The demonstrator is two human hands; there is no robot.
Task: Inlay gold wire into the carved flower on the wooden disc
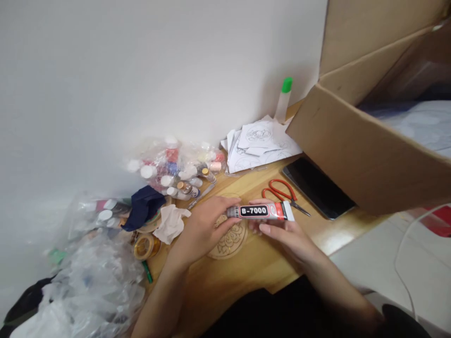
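Note:
A tube of B-7000 glue (259, 211) lies sideways between my hands, its label facing me and its flat white end to the right. My left hand (207, 223) pinches the left end between thumb and fingers. Around the right part curls my right hand (285, 234), with fingertips behind the tube and the thumb below it. Beneath them on the wooden table (260, 267) is a round wooden disc (234, 241) with a flower line drawing, partly covered by my left hand. Red-handled scissors (282, 190) lie just beyond the tube.
A phone (319, 188) lies beside an open cardboard box (366, 155) on the right. Paper drawings (260, 145) and a green-capped bottle (283, 101) are near the wall. Several small bottles (176, 176), a crumpled tissue (171, 223), a tape roll (143, 246) and plastic bags (102, 277) crowd the left.

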